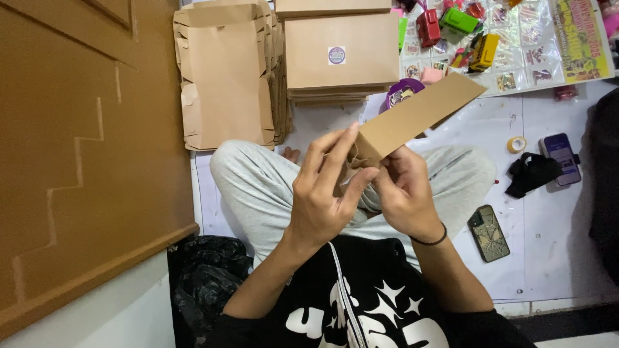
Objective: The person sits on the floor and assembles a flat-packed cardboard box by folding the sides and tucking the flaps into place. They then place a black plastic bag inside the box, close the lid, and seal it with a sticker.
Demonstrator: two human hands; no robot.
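Nearest: black shirt with white star print, person seated cross-legged in light grey trousers on a white floor. Crumpled black plastic bag near left, beside a brown wooden door panel filling the left side. Left hand and right hand both raised over the lap, both grasping the near end of a flat brown kraft cardboard box blank; left fingers wrap over its folded flaps from the left, thumb pressing toward the middle, right hand pinches the same end from the right, thin black band on that wrist. The blank is tilted, its far end pointing up and right, clear of the floor. Near right on the floor: phone in a patterned dark case. Further right: black strap bundle touching a second phone with lit screen, small roll of tape just beside them. Behind the blank, a purple round object, partly hidden. Far left: stack of unfolded brown kraft blanks leaning by the door. Far centre: stack of flat brown kraft boxes, round sticker on top. Far right: small toy vehicles, red, green, yellow, on a clear plastic sheet with cards.
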